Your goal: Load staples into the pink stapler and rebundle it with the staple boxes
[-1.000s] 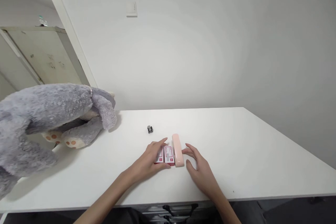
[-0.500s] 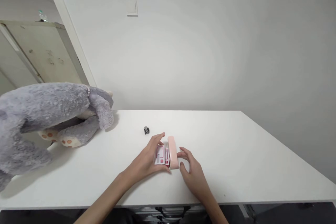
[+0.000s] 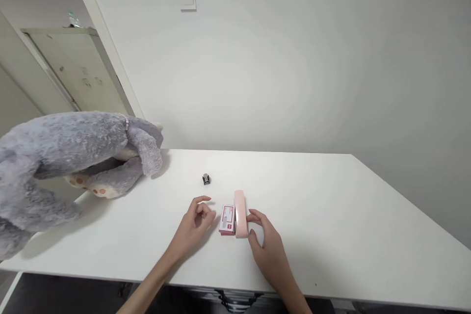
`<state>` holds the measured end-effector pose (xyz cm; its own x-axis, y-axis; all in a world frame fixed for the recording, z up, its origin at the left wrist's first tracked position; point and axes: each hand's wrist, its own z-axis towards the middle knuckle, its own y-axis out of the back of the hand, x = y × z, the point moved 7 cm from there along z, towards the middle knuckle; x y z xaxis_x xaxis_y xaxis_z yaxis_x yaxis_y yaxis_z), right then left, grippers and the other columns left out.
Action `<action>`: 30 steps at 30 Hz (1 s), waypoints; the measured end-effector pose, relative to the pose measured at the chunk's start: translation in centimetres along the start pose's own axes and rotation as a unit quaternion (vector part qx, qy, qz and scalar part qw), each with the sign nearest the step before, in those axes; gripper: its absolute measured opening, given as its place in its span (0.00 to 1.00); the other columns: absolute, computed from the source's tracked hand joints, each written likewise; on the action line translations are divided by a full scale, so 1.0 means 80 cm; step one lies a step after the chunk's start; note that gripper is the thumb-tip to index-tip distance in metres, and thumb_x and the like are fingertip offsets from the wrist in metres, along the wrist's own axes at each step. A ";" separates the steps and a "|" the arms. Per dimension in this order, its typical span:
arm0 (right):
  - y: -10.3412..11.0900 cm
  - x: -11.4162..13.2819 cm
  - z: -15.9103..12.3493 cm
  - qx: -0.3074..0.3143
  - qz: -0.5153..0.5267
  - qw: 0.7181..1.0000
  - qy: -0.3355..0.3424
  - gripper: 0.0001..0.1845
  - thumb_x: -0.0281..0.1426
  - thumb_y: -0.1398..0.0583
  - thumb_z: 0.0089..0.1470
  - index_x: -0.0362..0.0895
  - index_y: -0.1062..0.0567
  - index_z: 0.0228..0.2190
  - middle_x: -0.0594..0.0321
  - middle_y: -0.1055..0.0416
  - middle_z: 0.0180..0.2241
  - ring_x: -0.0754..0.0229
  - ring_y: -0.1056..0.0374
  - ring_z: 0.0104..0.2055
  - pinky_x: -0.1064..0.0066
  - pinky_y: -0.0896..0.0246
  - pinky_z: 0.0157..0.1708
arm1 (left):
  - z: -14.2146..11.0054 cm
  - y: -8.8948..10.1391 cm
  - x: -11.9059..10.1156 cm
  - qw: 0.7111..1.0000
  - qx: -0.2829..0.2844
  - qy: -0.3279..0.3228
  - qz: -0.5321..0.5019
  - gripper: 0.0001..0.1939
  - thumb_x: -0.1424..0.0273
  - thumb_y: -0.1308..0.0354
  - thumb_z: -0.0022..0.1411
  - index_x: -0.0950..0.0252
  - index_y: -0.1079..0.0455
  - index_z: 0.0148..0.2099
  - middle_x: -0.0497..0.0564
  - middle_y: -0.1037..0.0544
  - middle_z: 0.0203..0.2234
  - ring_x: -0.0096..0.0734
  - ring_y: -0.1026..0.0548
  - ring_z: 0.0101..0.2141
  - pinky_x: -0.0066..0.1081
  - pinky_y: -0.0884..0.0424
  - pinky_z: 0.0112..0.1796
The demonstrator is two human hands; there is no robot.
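Observation:
On the white table (image 3: pixel 305 206), a pink stapler (image 3: pixel 241 213) lies lengthwise, pointing away from me. Close against its left side sits a small stack of white and red boxes (image 3: pixel 227 219), the top one covering most of what is below. My left hand (image 3: pixel 193 225) is just left of the boxes, apart from them, fingers loosely bent and nothing in them. To the right of the stapler, my right hand (image 3: pixel 268 245) has thumb and fingers spread, its fingertips at the stapler's side; whether they press on it I cannot tell.
A small black and silver object (image 3: pixel 206 179) lies beyond my left hand. A large grey plush toy (image 3: pixel 91 149) covers the table's left end. The white wall (image 3: pixel 265 68) stands behind the table's back edge.
My left hand has let go of the boxes and drawn back to the left. The top box, offset earlier, now sits squarely stacked. My right hand stays beside the stapler.

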<state>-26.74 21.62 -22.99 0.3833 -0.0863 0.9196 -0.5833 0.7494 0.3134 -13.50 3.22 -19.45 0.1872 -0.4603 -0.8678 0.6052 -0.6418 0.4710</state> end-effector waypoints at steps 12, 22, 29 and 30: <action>-0.002 0.004 0.001 0.008 -0.003 1.000 -0.015 0.21 0.27 0.48 0.60 0.45 0.30 0.54 0.55 0.23 0.51 0.51 0.27 0.56 0.59 0.32 0.56 | -0.002 -0.012 -0.005 0.999 0.030 -0.011 -0.044 0.25 0.59 0.39 0.67 0.59 0.41 0.62 0.45 0.25 0.31 0.36 0.22 0.39 0.43 0.30 0.53; -0.001 -0.001 -0.002 -0.004 0.003 1.000 -0.014 0.23 0.28 0.47 0.60 0.44 0.31 0.56 0.54 0.23 0.51 0.51 0.28 0.56 0.58 0.35 0.57 | 0.015 0.033 0.032 0.991 -0.129 0.026 0.022 0.14 0.59 0.46 0.69 0.62 0.31 0.51 0.53 0.22 0.40 0.37 0.23 0.44 0.37 0.29 0.49; -0.002 -0.002 -0.004 -0.003 0.002 1.000 -0.002 0.23 0.29 0.47 0.59 0.44 0.31 0.56 0.54 0.23 0.51 0.51 0.28 0.56 0.57 0.35 0.57 | 0.046 0.042 0.035 0.972 -0.166 -0.045 0.157 0.22 0.68 0.44 0.64 0.64 0.35 0.60 0.63 0.33 0.60 0.52 0.35 0.61 0.53 0.39 0.62; -0.002 -0.003 -0.003 -0.003 0.003 1.000 0.000 0.23 0.29 0.47 0.59 0.44 0.31 0.56 0.54 0.23 0.51 0.51 0.28 0.56 0.57 0.35 0.57 | 0.051 0.042 0.035 0.971 -0.158 -0.058 0.172 0.25 0.68 0.43 0.64 0.64 0.36 0.62 0.62 0.35 0.64 0.53 0.39 0.64 0.55 0.42 0.63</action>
<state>-26.53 21.67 -23.30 0.3799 -0.0816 0.9214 -0.5812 0.7539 0.3064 -14.13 -2.71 -19.66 0.3431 -0.6909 -0.6364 0.7333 -0.2265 0.6411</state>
